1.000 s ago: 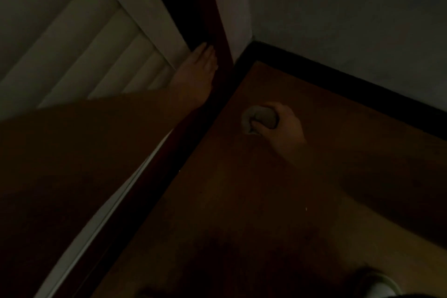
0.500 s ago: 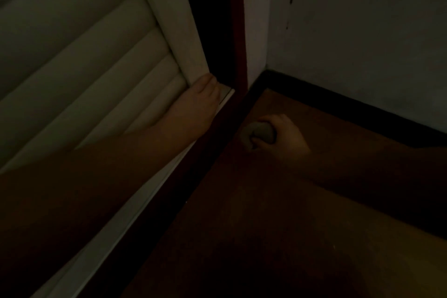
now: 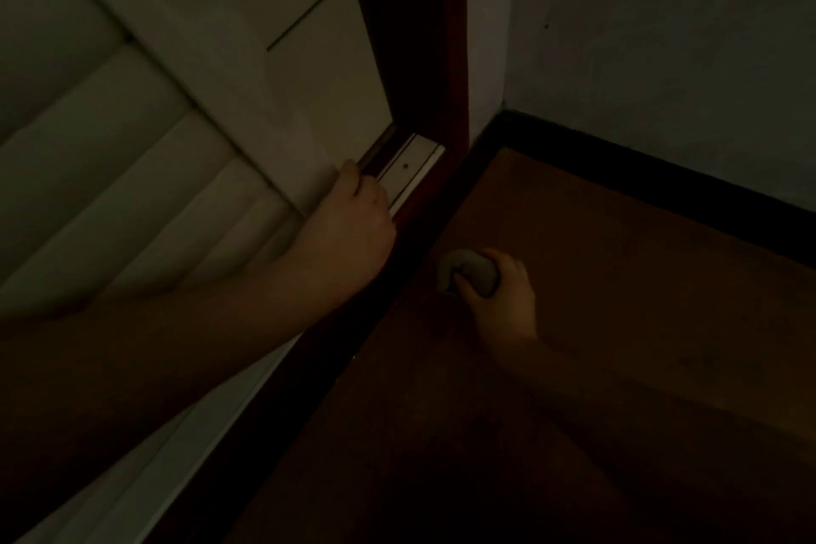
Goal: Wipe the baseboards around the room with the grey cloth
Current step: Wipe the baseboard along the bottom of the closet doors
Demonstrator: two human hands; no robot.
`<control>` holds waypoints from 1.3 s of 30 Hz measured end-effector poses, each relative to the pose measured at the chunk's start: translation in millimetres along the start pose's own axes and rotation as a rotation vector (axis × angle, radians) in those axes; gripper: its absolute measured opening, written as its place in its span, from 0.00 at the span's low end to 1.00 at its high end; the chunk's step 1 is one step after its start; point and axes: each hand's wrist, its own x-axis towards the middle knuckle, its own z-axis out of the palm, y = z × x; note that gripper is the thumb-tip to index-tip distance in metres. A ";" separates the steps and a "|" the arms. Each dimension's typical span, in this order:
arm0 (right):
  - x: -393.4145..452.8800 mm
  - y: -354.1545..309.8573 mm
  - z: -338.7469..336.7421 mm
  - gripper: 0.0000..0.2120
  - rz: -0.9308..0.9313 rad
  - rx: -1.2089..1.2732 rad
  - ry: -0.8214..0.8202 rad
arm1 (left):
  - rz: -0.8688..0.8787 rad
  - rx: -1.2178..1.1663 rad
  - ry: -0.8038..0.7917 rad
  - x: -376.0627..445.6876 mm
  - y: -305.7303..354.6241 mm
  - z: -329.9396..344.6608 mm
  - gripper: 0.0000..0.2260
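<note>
My right hand [image 3: 505, 305] grips a balled-up grey cloth [image 3: 472, 272] low over the brown floor, close to the dark red strip [image 3: 397, 300] that runs along the foot of the doorway. A black baseboard [image 3: 662, 186] runs along the right-hand wall into the corner, a short way beyond the cloth. My left hand [image 3: 353, 225] is at the lower corner of the white louvred door [image 3: 265, 102], its thumb on the face and its fingers curled round the door's edge.
A dark red door frame [image 3: 441, 57] stands upright in the corner. A white track [image 3: 408, 168] shows at its foot, just past my left hand. The pale wall [image 3: 684, 57] has a thin crack. Brown floor [image 3: 574, 389] stretches toward me. The light is very dim.
My left hand lay flat with straight fingers by the frame; now it curls round the door's lower corner, and the white track is uncovered. The right hand keeps gripping the cloth.
</note>
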 end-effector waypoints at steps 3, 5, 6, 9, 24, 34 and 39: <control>4.8 8.9 -2.0 0.23 0.005 -0.020 -0.004 | -0.038 -0.204 -0.047 15.0 -3.5 -4.1 0.11; 8.7 9.4 -2.1 0.23 0.005 -0.021 0.008 | -0.027 -0.187 0.040 22.7 -11.7 1.4 0.11; 10.4 8.2 -1.9 0.23 0.003 -0.017 0.020 | -0.023 -0.174 0.071 25.0 -14.7 7.2 0.10; 14.1 3.7 1.9 0.23 0.003 0.010 0.037 | -0.001 -0.284 0.142 34.7 -2.1 38.7 0.11; -10.7 11.2 68.3 0.27 -0.019 0.012 -0.198 | -0.198 -0.898 0.030 94.8 51.7 75.3 0.29; 16.1 19.2 75.0 0.25 -0.063 -0.024 -0.290 | -0.204 -0.957 0.179 116.9 50.9 87.7 0.27; 96.2 26.2 42.9 0.24 -0.001 -0.097 -0.082 | -0.221 -0.988 0.251 117.6 53.3 93.6 0.30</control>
